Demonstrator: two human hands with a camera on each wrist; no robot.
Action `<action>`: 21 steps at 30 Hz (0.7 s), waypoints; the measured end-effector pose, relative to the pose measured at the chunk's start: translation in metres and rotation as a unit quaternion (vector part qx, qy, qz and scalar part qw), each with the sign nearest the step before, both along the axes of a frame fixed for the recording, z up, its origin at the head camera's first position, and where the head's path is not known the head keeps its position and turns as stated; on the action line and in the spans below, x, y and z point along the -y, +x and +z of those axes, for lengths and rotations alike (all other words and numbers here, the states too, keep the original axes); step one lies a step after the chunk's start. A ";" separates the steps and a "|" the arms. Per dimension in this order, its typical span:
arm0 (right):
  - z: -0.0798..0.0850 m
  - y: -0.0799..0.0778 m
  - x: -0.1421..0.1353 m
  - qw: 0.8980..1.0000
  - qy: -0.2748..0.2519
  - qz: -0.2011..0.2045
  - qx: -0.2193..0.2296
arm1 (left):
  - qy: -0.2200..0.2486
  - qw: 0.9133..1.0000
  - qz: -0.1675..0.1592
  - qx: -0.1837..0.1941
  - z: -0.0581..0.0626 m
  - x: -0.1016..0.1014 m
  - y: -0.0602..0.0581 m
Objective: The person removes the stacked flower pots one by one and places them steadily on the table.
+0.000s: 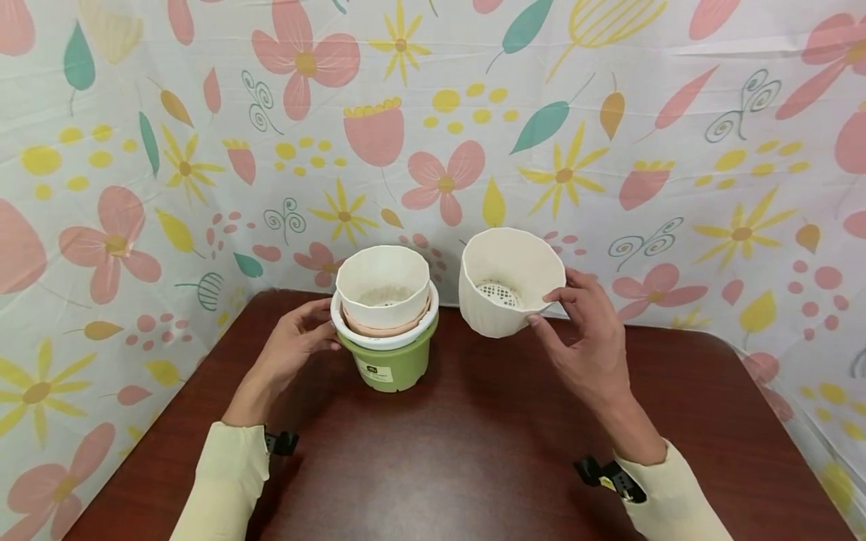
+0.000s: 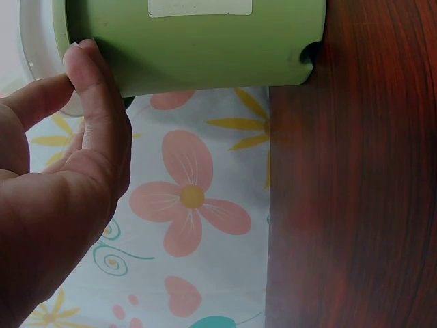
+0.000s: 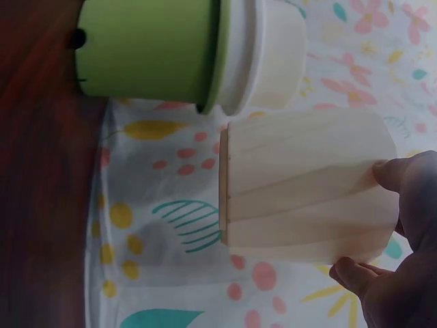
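In the head view, my right hand [image 1: 595, 338] pinches the rim of a white flowerpot [image 1: 483, 312] with a slotted base. The pot is held up above the table, tilted so its inside shows. To its left stands a nested stack: a green flowerpot [image 1: 409, 364] with a label, a white-rimmed pot [image 1: 389, 343] in it, then a peach pot [image 1: 379, 330] and a cream-white pot [image 1: 365, 297] on top. My left hand [image 1: 298, 338] holds the left side of the stack at the rim. The left wrist view shows its fingertips [image 2: 82, 65] on the green pot's rim.
The stack stands on a dark red-brown wooden table [image 1: 406, 466], near its back edge. Behind and beside the table hangs a white cloth [image 1: 453, 90] printed with flowers and leaves. Each wrist carries a small black camera mount.
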State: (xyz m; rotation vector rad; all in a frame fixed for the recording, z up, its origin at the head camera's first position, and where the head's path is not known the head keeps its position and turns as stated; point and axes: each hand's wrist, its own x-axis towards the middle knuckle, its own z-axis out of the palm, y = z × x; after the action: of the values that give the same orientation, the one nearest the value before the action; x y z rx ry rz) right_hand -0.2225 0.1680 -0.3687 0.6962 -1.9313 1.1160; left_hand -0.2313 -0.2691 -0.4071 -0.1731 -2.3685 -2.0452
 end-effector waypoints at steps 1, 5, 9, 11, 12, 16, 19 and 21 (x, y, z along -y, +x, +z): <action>-0.002 0.000 -0.001 1.000 0.006 -0.003 0.004 | 0.001 1.000 0.000 0.000 0.000 0.000 0.000; -0.008 -0.002 -0.006 0.999 0.036 -0.008 0.027 | 0.002 1.000 0.002 0.001 -0.001 0.000 0.000; -0.015 -0.006 -0.009 0.998 0.052 -0.008 0.045 | 0.003 1.000 0.002 0.000 -0.001 0.001 0.000; -0.018 -0.008 -0.009 0.997 0.051 -0.008 0.049 | 0.003 1.000 0.001 0.001 -0.001 0.001 0.001; -0.020 -0.009 -0.009 0.997 0.052 -0.009 0.051 | 0.003 1.000 0.001 0.002 -0.001 0.001 0.001; -0.028 -0.014 -0.009 0.996 0.058 -0.013 0.062 | 0.001 1.000 0.002 0.003 -0.001 0.000 0.000; -0.034 -0.016 -0.009 0.995 0.065 -0.019 0.070 | -0.001 1.000 0.003 0.003 -0.001 0.000 0.000; -0.038 -0.019 -0.009 0.995 0.068 -0.020 0.076 | -0.002 1.000 0.003 0.003 0.000 0.000 0.000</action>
State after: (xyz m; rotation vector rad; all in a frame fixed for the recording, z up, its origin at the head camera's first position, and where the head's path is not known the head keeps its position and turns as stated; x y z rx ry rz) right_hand -0.2413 0.1775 -0.4064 0.6569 -2.1579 1.0460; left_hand -0.2318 -0.2688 -0.4075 -0.1599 -2.3740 -2.0412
